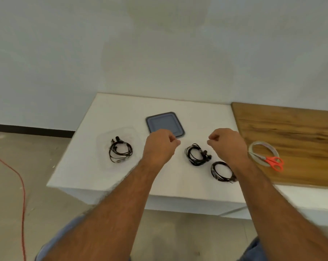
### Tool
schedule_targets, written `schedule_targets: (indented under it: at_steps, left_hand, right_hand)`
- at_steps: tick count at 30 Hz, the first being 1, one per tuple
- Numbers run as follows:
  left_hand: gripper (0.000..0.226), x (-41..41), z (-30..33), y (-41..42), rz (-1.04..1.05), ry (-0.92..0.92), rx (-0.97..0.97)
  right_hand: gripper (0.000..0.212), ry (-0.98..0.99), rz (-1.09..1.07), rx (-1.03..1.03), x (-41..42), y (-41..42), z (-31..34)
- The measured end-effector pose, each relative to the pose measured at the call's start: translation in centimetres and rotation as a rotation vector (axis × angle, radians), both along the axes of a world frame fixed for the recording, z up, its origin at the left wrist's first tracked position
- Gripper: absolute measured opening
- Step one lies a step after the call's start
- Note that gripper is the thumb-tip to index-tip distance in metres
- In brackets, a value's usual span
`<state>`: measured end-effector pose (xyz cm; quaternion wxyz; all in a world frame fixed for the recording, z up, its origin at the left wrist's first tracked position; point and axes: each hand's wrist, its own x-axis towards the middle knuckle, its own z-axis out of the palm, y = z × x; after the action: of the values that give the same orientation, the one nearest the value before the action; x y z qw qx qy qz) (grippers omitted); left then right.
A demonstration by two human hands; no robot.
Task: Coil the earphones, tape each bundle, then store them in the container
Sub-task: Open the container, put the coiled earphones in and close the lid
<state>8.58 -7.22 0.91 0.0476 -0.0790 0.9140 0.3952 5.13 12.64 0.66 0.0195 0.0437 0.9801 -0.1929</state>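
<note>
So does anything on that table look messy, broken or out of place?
Nothing stands out. One earphone bundle lies in the clear container, two more bundles sit coiled on the white table, the blue lid lies flat, and the scissors rest on the tape roll.

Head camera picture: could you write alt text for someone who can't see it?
Two bare hands, left and right, hover with curled fingers over a white table holding three coiled black earphone bundles, one inside a clear container. A grey lid, tape roll and orange scissors lie nearby.
</note>
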Motion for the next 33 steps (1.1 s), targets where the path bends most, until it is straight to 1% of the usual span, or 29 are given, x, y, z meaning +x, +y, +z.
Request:
schedule_targets:
  at_steps: [3,6,10,13,16,21,24,27,29,33]
  left_hand:
    - [0.022,-0.8,-1.6,2.7,-0.028,-0.048,-0.062]
    - [0.025,-1.4,-3.3,4.5,-0.031,-0.104,-0.158]
    - [0.028,-2.1,-4.6,5.3,-0.007,-0.151,-0.228]
    - [0.023,-2.4,-5.1,5.6,-0.019,-0.144,-0.233]
    - [0.023,-2.3,-5.3,5.7,-0.029,-0.127,-0.225]
    - [0.021,-2.2,-5.5,5.3,-0.025,-0.134,-0.177]
    - [0.02,-2.2,-5.4,5.1,-0.021,-0.15,-0.105]
    - [0.017,-2.3,-5.2,4.8,-0.009,-0.195,0.023]
    - [0.017,-2.5,-4.9,4.4,0.021,-0.25,0.175]
    - [0.029,-2.3,-3.4,3.3,0.094,-0.397,0.556]
  right_hand:
    - [0.011,-0.052,-0.011,-0.047,-0.7,1.2,-1.4]
    - [0.018,-0.143,0.033,-0.006,-1.2,0.8,-3.0]
    - [0.025,-0.166,0.061,0.057,-1.7,0.0,-3.7]
    - [0.019,-0.217,0.08,0.097,-2.1,-0.6,-3.9]
    - [0.014,-0.228,0.059,0.117,-2.1,-1.0,-4.3]
    - [0.015,-0.215,0.053,0.11,-1.9,-1.5,-4.5]
    - [0.015,-0.213,0.058,0.096,-1.7,-1.6,-4.3]
    - [0.014,-0.233,0.057,0.04,-1.7,-1.5,-3.8]
    - [0.011,-0.238,0.056,-0.03,-1.8,-1.3,-3.3]
    - [0.003,-0.201,0.056,-0.19,-2.1,-1.3,-2.4]
